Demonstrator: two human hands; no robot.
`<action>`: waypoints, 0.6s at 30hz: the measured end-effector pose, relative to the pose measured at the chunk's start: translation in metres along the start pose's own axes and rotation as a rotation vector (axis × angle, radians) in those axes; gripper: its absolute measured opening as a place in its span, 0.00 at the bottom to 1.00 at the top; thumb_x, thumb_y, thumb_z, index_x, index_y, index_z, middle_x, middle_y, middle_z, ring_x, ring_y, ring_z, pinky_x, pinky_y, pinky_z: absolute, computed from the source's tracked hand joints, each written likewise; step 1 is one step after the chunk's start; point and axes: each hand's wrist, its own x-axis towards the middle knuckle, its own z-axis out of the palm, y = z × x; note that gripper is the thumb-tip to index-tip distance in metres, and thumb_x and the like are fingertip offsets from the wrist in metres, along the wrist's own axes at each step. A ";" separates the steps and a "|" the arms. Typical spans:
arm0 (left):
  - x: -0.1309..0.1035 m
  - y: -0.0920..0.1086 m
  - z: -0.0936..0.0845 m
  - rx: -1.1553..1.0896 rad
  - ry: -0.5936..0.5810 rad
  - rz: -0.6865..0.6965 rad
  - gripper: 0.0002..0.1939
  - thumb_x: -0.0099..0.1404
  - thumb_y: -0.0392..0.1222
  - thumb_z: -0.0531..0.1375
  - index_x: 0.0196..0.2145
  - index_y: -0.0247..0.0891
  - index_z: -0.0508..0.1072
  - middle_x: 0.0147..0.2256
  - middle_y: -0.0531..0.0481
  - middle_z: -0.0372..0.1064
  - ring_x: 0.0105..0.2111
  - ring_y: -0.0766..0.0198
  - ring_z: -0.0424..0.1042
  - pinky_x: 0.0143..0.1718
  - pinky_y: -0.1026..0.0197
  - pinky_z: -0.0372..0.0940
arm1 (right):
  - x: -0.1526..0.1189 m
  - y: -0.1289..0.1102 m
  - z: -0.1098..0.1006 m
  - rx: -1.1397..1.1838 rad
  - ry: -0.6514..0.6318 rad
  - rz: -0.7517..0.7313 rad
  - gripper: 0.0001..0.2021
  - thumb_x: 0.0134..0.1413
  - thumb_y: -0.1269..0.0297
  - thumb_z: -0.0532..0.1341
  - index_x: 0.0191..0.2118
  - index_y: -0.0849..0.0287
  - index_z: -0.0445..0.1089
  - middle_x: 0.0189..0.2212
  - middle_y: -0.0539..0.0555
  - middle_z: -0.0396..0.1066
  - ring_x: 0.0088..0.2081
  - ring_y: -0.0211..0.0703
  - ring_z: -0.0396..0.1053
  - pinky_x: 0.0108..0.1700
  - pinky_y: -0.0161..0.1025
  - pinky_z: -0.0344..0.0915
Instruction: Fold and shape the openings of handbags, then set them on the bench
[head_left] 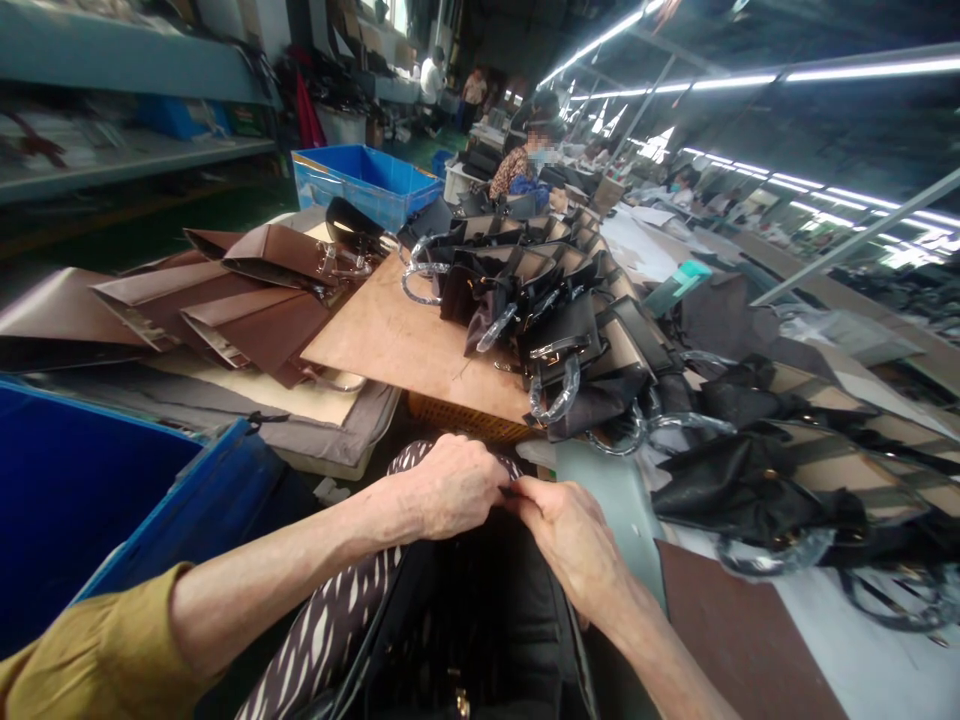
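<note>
A black bag (pixel 480 620) lies open on the lap, its dark inside facing up and a small gold-coloured fitting near the bottom of the view. At its far edge, my left hand (pixel 461 487) is closed, its fingers curled on the black material. My right hand (pixel 566 530) pinches the same edge from the other side, thumb and forefinger pressed together. Between the two hands a small dark bit of the material shows. The fingertips of my left hand are partly hidden.
Black bags (pixel 570 330) with plastic-wrapped handles crowd the table ahead and to the right. Brown bag pieces (pixel 255 300) lie left of a tan board (pixel 405 340). One blue bin (pixel 90 480) stands at near left, another (pixel 364 185) farther back. People sit beyond.
</note>
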 end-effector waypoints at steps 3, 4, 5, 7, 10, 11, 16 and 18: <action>0.000 0.002 -0.001 -0.007 -0.005 0.016 0.10 0.57 0.35 0.52 0.26 0.39 0.73 0.27 0.48 0.72 0.29 0.56 0.72 0.28 0.60 0.62 | -0.007 0.003 -0.011 0.134 -0.050 0.053 0.15 0.47 0.67 0.57 0.44 0.51 0.67 0.36 0.49 0.73 0.37 0.41 0.68 0.35 0.32 0.58; 0.000 0.002 -0.002 -0.017 0.004 0.006 0.10 0.57 0.35 0.51 0.27 0.39 0.73 0.27 0.48 0.72 0.29 0.55 0.72 0.28 0.59 0.63 | -0.011 0.004 -0.014 0.168 -0.068 0.073 0.19 0.45 0.67 0.58 0.46 0.51 0.65 0.37 0.49 0.72 0.37 0.41 0.68 0.35 0.32 0.59; -0.002 0.002 -0.002 -0.029 0.016 -0.013 0.11 0.58 0.36 0.51 0.27 0.39 0.73 0.27 0.47 0.72 0.29 0.55 0.72 0.28 0.59 0.63 | -0.016 0.005 -0.018 0.195 -0.089 0.092 0.22 0.43 0.67 0.59 0.48 0.50 0.64 0.38 0.49 0.72 0.36 0.41 0.68 0.34 0.32 0.59; -0.004 0.002 -0.002 -0.052 0.040 -0.053 0.11 0.58 0.37 0.51 0.27 0.39 0.73 0.27 0.47 0.72 0.29 0.55 0.72 0.30 0.58 0.63 | -0.026 0.005 -0.022 0.228 -0.147 0.125 0.24 0.42 0.67 0.59 0.49 0.50 0.63 0.37 0.49 0.72 0.33 0.40 0.69 0.31 0.31 0.60; -0.007 0.000 -0.001 -0.083 0.059 -0.076 0.11 0.58 0.38 0.51 0.27 0.39 0.72 0.26 0.47 0.72 0.30 0.55 0.72 0.31 0.59 0.63 | -0.038 0.000 -0.020 0.226 -0.186 0.209 0.22 0.41 0.66 0.60 0.47 0.50 0.64 0.35 0.48 0.72 0.32 0.40 0.69 0.29 0.31 0.60; -0.007 0.000 -0.001 -0.087 0.060 -0.076 0.11 0.58 0.38 0.51 0.27 0.39 0.72 0.26 0.47 0.72 0.30 0.55 0.73 0.31 0.59 0.63 | -0.041 -0.002 -0.017 0.207 -0.176 0.247 0.22 0.41 0.65 0.60 0.47 0.51 0.64 0.35 0.49 0.72 0.33 0.41 0.69 0.30 0.31 0.60; -0.005 0.001 0.001 -0.065 0.074 -0.069 0.11 0.59 0.39 0.50 0.26 0.38 0.72 0.26 0.46 0.71 0.30 0.54 0.73 0.29 0.59 0.64 | -0.046 -0.013 0.007 0.013 -0.018 0.310 0.22 0.43 0.62 0.62 0.47 0.54 0.61 0.41 0.54 0.71 0.41 0.47 0.69 0.38 0.36 0.62; -0.004 0.001 0.003 -0.059 0.078 -0.053 0.12 0.59 0.39 0.50 0.26 0.38 0.72 0.26 0.46 0.71 0.29 0.54 0.73 0.29 0.58 0.64 | -0.044 -0.014 0.015 -0.147 0.027 0.312 0.17 0.47 0.63 0.61 0.45 0.56 0.63 0.38 0.55 0.72 0.39 0.49 0.70 0.36 0.39 0.61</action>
